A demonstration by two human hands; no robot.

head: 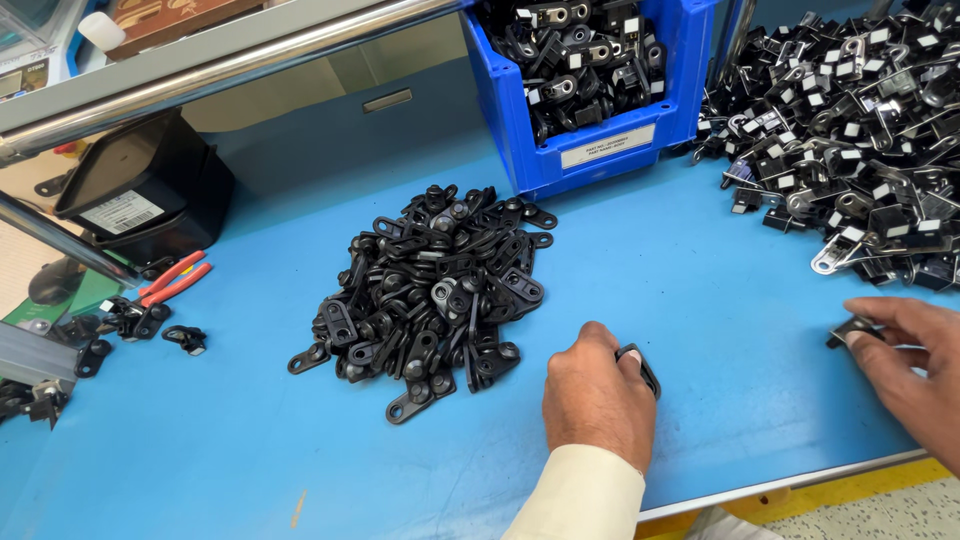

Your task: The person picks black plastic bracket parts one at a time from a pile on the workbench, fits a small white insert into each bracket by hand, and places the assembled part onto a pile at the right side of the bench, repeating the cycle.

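My left hand (597, 395) rests on the blue table (690, 270) with its fingers closed around a small black plastic bracket (642, 362), just right of a heap of loose black brackets (430, 290). My right hand (905, 355) is at the right edge, its fingertips pinching a black clip part (850, 330) against the table. That part lies just below a large heap of black and metal assembled clips (860, 130) at the back right.
A blue bin (600, 150) full of clips stands at the back centre. Red-handled pliers (175, 280), a few stray brackets (135, 322) and a black tray (145, 185) lie at the left. The table's front edge (800, 485) runs close below my hands.
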